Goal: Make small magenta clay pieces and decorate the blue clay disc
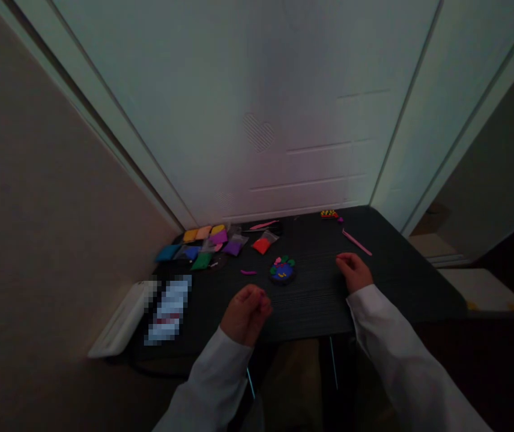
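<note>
My left hand [245, 313] hovers over the near edge of the dark wood-grain table [315, 300], fingers bunched, with a speck of pink perhaps at the fingertips. Ahead of it lies a round clay piece [282, 270] in blue with green and pink dabs. A thin magenta clay strip [248, 272] rests to its left. My right hand [353, 271] rests on the table with loosely curled fingers, holding nothing visible. Nearest to it lies a slim pink modelling tool [356, 242]. The two hands do not touch.
Flat packets of coloured clay [203, 243] and a clear bag of red clay [263, 243] lie at the far left. A small multicoloured clay piece [329, 213] sits at the back. A white tray [122, 318] and a blurred packet [169, 309] lie at the left, against a wall; a white door [257, 120] stands behind.
</note>
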`<state>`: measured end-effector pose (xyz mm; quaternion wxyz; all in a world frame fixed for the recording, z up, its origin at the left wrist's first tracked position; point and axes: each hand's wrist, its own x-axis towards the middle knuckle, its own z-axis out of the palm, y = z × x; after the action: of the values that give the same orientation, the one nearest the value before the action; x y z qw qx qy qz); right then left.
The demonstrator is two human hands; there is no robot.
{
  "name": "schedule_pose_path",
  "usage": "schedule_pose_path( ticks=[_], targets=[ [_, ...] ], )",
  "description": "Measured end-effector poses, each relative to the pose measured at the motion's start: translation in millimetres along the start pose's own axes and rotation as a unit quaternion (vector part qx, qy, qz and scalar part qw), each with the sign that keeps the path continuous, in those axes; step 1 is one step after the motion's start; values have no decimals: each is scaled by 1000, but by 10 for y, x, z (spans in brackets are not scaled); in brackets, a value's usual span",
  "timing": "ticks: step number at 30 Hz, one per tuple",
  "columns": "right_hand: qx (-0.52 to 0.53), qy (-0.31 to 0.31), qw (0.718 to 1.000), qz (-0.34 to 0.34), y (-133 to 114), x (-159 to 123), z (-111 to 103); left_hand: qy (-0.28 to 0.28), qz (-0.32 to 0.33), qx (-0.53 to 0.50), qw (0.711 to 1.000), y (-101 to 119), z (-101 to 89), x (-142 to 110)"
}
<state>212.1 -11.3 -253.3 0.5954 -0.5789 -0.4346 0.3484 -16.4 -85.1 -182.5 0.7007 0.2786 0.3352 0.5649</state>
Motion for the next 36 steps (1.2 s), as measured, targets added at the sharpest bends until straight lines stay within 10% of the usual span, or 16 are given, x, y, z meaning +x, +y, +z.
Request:
schedule_pose_path(
  ticks=[22,30,36],
  targets=[
    [-1,17,1000,-26,93,45,20,7,-8,113,994,-335,-7,155],
    [-228,-97,915,-319,-122,-336,116,33,-6,96,995,-631,-42,471],
    [-275,-137,866,-394,-121,-479,170,56,22,107,992,-818,-59,647]
  ],
)
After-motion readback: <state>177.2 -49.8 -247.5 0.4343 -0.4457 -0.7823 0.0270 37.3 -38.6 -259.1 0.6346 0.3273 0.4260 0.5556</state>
